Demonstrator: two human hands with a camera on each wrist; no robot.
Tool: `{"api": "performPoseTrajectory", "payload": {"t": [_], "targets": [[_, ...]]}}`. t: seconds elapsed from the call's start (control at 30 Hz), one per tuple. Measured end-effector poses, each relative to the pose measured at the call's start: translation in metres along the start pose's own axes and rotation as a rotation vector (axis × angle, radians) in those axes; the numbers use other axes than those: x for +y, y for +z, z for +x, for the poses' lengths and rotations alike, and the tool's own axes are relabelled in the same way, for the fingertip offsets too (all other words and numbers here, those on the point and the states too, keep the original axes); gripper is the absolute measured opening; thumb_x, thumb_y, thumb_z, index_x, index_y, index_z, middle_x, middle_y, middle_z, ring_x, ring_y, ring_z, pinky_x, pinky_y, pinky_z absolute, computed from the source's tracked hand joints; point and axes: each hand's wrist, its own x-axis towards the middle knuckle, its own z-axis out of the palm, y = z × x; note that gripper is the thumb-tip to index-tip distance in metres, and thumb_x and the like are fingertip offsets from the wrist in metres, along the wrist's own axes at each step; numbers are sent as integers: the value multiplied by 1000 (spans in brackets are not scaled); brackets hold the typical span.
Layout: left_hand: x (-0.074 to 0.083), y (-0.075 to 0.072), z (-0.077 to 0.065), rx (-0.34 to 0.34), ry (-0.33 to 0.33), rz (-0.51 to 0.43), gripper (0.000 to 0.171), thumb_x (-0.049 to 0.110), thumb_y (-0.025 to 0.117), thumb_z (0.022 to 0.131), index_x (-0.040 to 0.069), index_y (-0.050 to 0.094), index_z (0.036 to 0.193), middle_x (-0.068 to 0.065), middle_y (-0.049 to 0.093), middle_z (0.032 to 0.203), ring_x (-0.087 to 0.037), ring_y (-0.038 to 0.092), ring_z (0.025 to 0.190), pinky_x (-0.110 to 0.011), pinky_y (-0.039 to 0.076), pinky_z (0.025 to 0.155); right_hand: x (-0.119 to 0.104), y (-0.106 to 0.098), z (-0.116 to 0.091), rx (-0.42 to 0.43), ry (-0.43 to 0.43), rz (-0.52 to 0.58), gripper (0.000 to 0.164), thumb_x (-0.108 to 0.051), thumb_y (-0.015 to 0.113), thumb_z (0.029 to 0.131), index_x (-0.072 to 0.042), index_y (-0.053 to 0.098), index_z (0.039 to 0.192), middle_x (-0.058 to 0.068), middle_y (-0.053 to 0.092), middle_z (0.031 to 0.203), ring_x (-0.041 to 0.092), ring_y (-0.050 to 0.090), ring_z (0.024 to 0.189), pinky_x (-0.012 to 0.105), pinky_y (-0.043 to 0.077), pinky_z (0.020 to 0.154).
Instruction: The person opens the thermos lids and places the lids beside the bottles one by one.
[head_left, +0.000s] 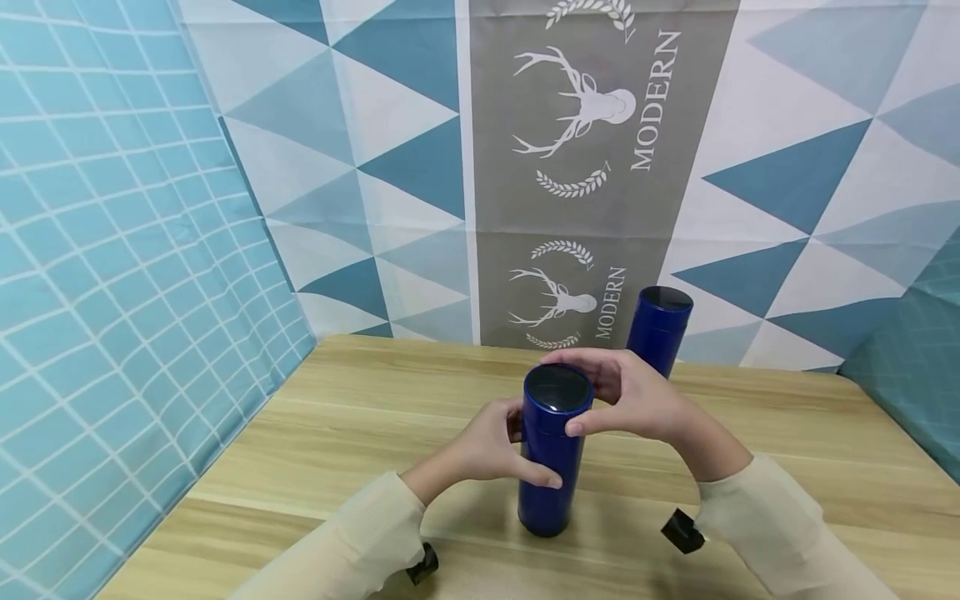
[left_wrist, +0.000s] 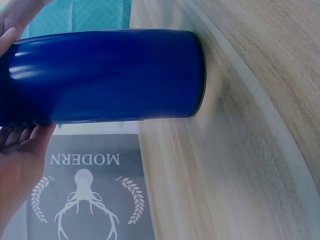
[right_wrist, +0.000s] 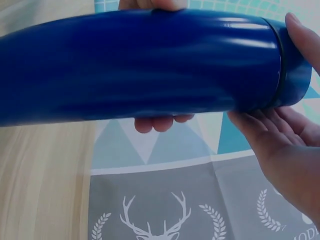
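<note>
A dark blue cylindrical flask (head_left: 551, 467) with a glossy black top stands roughly upright in front of me, its base close over the wooden table. My left hand (head_left: 487, 446) grips the body from the left, thumb across the front and fingers round behind. Up at the lid (right_wrist: 297, 75), my right hand (head_left: 641, 396) holds on with the thumb on one side and fingers on the other. The right wrist view shows a seam line between lid and body, and left fingertips (right_wrist: 161, 124) past the body's edge. Behind my right hand is a second blue flask (head_left: 660, 333), its lower part hidden.
The wood-grain table (head_left: 360, 425) reaches back to a patterned cloth (head_left: 570, 192) with triangles and deer heads. A light blue gridded cloth (head_left: 112, 250) hangs along the left side, and a teal cloth (head_left: 915, 350) hangs at the right. Small black devices sit under both wrists.
</note>
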Motion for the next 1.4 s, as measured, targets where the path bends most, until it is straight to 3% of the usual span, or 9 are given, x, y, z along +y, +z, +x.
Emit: {"api": "performPoseTrajectory", "payload": {"t": [0.27,0.5,0.73,1.0,1.23,1.4], "targets": [[0,-1,0,-1,4,9,62,7,85,67,8,59,123,-10,68,117,-3,67,94,-21,55,87,4,-12,7,-132,-60,22,60,0,74,80,5,48,134,32,55,128,26,61,120,33,49,104],[0,-1,0,0,6,8,62,8,85,67,8,58,122,-10,68,117,-5,67,95,-22,56,87,4,-19,16,-231,-37,87,64,3,75,78,2,47,135,31,53,132,39,54,124,44,45,107],[0,-2,0,-8,4,-2,62,8,84,67,8,57,123,-11,68,118,-5,67,96,-21,55,88,7,-24,21,-287,-44,125,67,4,74,77,6,44,136,32,50,133,40,51,126,44,43,109],[1,-1,1,-18,11,-13,64,7,84,68,8,56,125,-12,67,120,-6,67,97,-21,55,89,14,-28,24,-367,-94,210,67,4,72,80,10,38,138,12,55,137,27,52,129,40,43,110],[-1,-1,2,-13,8,-16,64,7,84,67,5,56,125,-15,67,119,-7,67,97,-21,55,88,11,-20,12,-321,-126,282,84,3,69,83,5,18,150,14,33,156,19,35,144,33,32,118],[0,-2,1,-7,12,-13,65,8,84,67,5,56,126,-14,67,120,-9,67,98,-22,55,89,-3,-7,-2,-97,-59,165,85,1,73,80,1,23,150,12,38,154,8,40,140,22,35,115]]}}
